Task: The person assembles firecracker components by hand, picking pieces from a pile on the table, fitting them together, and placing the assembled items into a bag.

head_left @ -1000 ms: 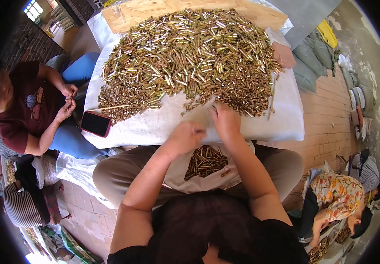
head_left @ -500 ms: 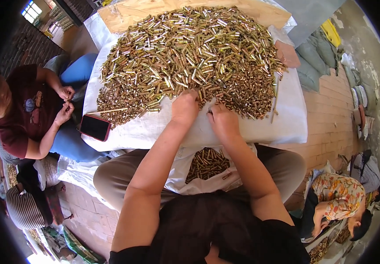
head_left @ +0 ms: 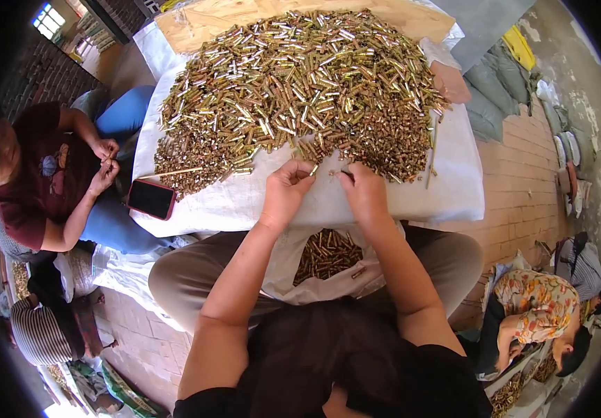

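Metal pieces (head_left: 300, 90) on table (head_left: 224, 210), board (head_left: 199, 26) behind them; phone (head_left: 150, 199) at near-left corner; bag (head_left: 283, 268) before table.

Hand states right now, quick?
Left hand: closed, pinching a small gold-coloured metal piece.
Right hand: fingers curled; cannot tell whether they are closed on anything.

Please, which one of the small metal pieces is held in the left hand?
The shiny gold-coloured piece pinched by the left hand; that grip sets it apart from pieces lying loose in the heap or the white bag.
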A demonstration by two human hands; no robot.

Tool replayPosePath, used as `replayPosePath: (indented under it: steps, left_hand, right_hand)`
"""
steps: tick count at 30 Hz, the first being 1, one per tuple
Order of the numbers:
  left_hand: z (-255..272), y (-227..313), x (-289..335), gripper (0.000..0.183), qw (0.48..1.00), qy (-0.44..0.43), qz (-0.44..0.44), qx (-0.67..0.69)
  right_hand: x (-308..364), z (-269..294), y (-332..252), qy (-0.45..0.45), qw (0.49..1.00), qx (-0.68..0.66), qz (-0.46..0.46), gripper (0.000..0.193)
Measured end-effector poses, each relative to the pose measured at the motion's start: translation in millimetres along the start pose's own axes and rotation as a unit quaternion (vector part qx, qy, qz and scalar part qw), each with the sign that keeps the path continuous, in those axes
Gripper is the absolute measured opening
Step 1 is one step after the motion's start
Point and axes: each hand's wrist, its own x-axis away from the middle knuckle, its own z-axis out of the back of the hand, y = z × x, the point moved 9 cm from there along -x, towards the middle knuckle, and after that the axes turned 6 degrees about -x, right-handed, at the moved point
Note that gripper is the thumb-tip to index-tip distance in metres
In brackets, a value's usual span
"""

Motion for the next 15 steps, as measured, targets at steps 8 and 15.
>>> replayPosePath:
  steps: [8, 15]
  left_hand:
    - [-7.6, 23.5, 42.7, 0.009, 0.999, -0.039, 0.005, -0.015]
    - [-11.6, 35.8, 64.9, 0.009, 0.999, -0.039, -0.007, 0.024]
  right_hand:
    - [19.8, 3.9, -18.6, -0.090, 0.843, -0.505, -0.162, 0.015]
    - [42.4, 6.6, -27.0, -0.118, 0.821, -0.522, -0.200, 0.015]
